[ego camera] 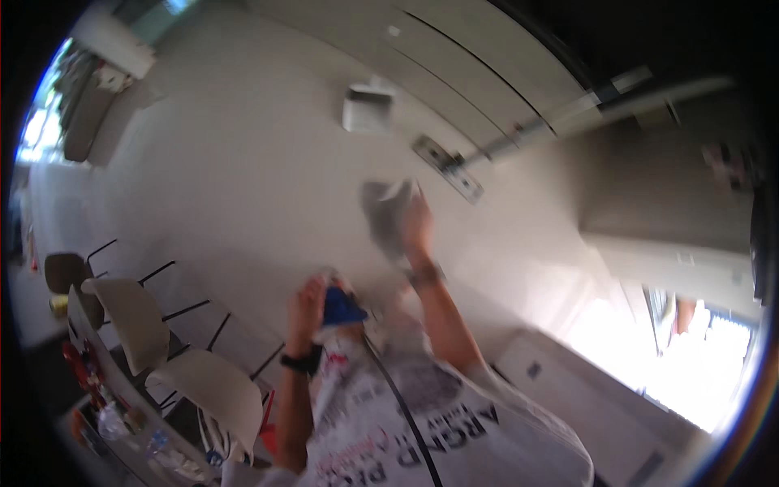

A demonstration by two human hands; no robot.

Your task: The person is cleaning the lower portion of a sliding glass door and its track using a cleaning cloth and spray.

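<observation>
My right hand (417, 224) is raised in front of me over the floor and grips a grey cloth (384, 213), which hangs loosely and is blurred by motion. Closer to my body, my left hand (306, 307) holds a small blue item (342, 306). Its kind cannot be made out, and part of it lies behind my fingers. A dark cable (398, 395) runs down the front of my white printed shirt (438, 420).
A flat floor mop (449, 167) lies ahead to the right, its handle stretching toward the upper right. Beyond my hands stands a white bin (367, 112). Pale chairs (131, 319) and a cluttered table (143, 441) are on the left. A pale cabinet-like piece (584, 395) stands at right.
</observation>
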